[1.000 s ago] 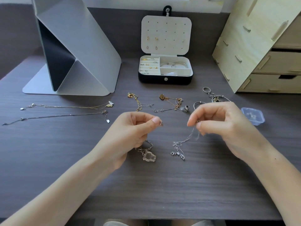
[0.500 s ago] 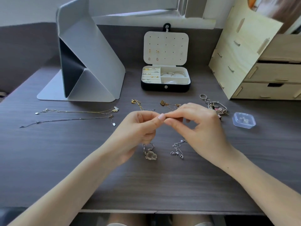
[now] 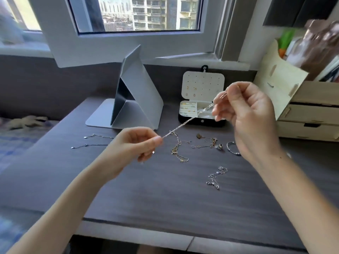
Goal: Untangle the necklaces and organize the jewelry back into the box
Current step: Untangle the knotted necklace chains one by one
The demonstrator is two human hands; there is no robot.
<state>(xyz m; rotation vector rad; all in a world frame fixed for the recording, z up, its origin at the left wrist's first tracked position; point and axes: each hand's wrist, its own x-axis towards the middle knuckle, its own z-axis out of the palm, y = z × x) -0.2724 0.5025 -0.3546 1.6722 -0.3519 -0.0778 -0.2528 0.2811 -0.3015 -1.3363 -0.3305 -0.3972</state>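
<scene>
A moment ago the two hands met fingertip to fingertip low over the table (image 3: 165, 202). Now they have drawn apart and risen, and a silver chain (image 3: 189, 119) runs taut between them, from the left hand (image 3: 135, 146) at about 8 o'clock up to the right hand (image 3: 245, 116) at 2 o'clock. Each grip is closed on one end of it, pinched between thumb and fingertips. Since it pulls straight with no knot that I can see, I'd judge this chain is free and ready to be laid out or put away, though blur hides the fine links. The jewelry box (image 3: 201, 122) stands open at 12 o'clock, behind the chain. On the table I count two straightened necklaces (image 3: 91, 145) at 9 o'clock, partly hidden by the left hand. There are two gold tangles (image 3: 177, 150) at the centre, one loose silver necklace (image 3: 215, 177) at 5 o'clock, and one open bangle (image 3: 231, 148) at 3 o'clock. One folded grey stand (image 3: 139, 99) sits at 11 o'clock and one wooden drawer unit (image 3: 304, 114) at 2 o'clock.
</scene>
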